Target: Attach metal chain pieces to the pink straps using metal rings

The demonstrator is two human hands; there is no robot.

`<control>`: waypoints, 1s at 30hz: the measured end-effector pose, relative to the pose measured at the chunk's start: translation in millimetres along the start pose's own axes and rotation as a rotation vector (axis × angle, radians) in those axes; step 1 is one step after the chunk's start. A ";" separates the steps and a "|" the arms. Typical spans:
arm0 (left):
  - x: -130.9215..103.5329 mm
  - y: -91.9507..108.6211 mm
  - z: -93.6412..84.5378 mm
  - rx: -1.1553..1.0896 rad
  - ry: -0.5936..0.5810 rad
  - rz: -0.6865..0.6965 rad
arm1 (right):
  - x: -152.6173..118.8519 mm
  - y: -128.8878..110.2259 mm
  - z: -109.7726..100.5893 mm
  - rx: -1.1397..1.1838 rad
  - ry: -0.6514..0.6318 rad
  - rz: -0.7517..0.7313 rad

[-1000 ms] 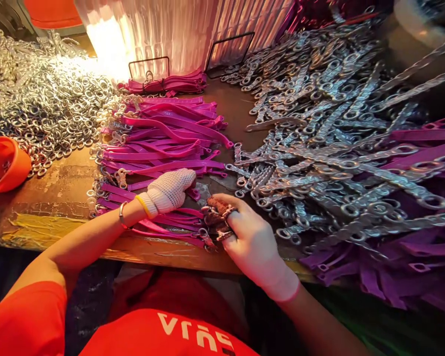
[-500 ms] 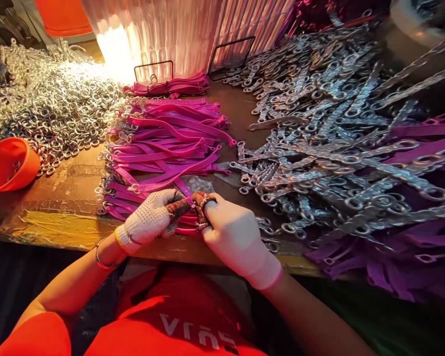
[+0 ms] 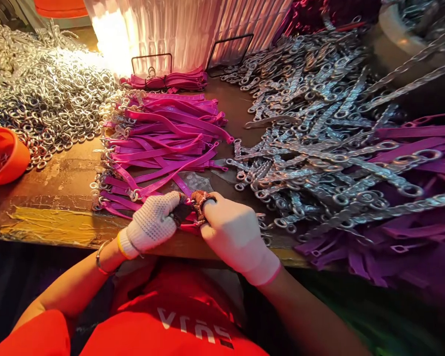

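Observation:
My left hand (image 3: 154,220), in a white dotted glove with dark fingertip covers, is closed in a pinch near the table's front edge. Fingertip to fingertip with it is my right hand (image 3: 233,231), also gloved and closed, with brown covers on its fingers. A pink strap (image 3: 188,201) shows as a small bit between the fingertips; most of it is hidden by the gloves. Just beyond the hands lies a pile of pink straps (image 3: 163,143), many with metal rings and clasps at their left ends.
Metal rings and chain pieces (image 3: 59,99) are heaped at left behind an orange cup (image 3: 3,155). On the right spreads a pile of twisted silver strips (image 3: 300,148), with purple straps (image 3: 378,244) beside it. Clear ribbed plastic (image 3: 185,34) and a bucket (image 3: 396,34) stand behind.
The view has shifted slightly, so the table items appear a little further left and up. My left hand has turned a little; both hands stay pinched together.

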State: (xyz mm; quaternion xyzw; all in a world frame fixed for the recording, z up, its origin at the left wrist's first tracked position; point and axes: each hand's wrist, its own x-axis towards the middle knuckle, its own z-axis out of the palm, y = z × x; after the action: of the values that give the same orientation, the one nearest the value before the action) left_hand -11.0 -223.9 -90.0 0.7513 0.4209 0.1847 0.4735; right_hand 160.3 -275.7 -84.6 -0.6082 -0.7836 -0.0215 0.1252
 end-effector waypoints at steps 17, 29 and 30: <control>-3.2 -15.0 18.9 0.061 -0.075 0.063 | 3.6 7.4 -5.4 -0.048 -0.537 0.037; 0.0 1.3 4.5 -0.632 0.058 -0.141 | 27.1 45.0 -31.7 -0.200 -0.561 -0.037; 1.7 3.1 2.6 -0.808 0.072 -0.232 | 35.9 58.7 -29.6 -0.249 -0.490 -0.004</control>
State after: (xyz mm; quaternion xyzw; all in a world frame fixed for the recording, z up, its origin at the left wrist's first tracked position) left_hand -6.8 -224.6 -88.8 0.4458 0.4126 0.3067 0.7328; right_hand 213.3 -232.1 -54.9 -0.6043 -0.7830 0.0299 -0.1441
